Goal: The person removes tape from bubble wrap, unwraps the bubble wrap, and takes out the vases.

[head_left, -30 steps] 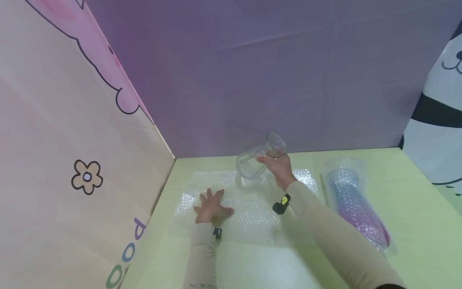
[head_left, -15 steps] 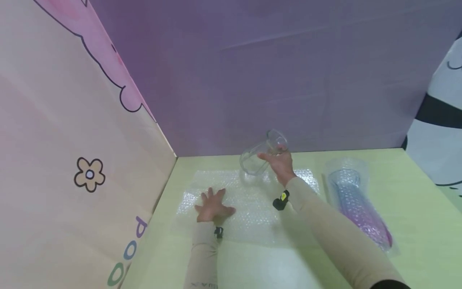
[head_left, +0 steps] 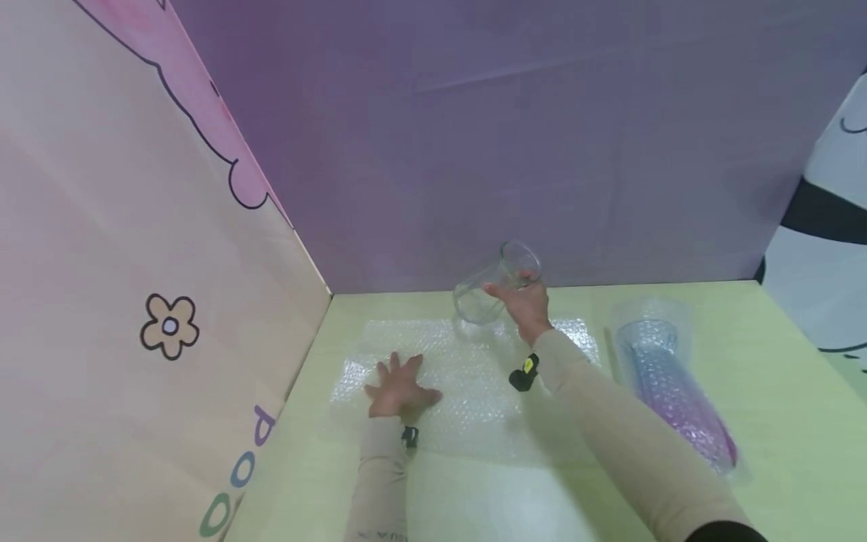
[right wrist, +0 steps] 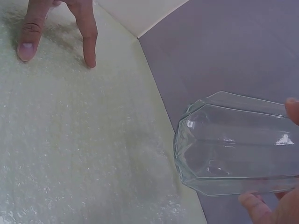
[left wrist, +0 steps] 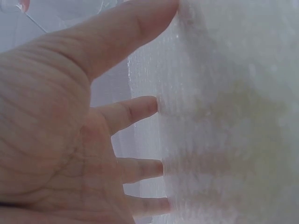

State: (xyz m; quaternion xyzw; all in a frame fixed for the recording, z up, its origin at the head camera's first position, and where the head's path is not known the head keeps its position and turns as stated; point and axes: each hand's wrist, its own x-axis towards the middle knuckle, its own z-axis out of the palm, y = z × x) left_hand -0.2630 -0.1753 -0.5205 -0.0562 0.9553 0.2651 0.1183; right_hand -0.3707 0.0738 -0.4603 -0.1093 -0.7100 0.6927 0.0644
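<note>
A clear glass vase (head_left: 478,299) with faceted sides is tilted above the far part of the bubble wrap sheet (head_left: 467,376). My right hand (head_left: 527,305) grips it near the flared mouth, thumb on one side and fingers on the other. In the right wrist view the thick base of the glass vase (right wrist: 201,144) points left, over the sheet's edge. My left hand (head_left: 400,388) rests on the left part of the bubble wrap with its fingers spread. The left wrist view shows the fingertips (left wrist: 148,106) touching the bubbled plastic.
To the right lies a bubble-wrapped bundle (head_left: 667,384), bluish at one end and pink-purple at the other. The pale yellow-green table (head_left: 474,497) meets a purple backdrop (head_left: 474,150) behind and a printed panel (head_left: 88,301) on the left.
My right hand has lifted the vase slightly away, up and a little to the right in the head view. My left hand stays spread on the bubble wrap. The view shifts slightly.
</note>
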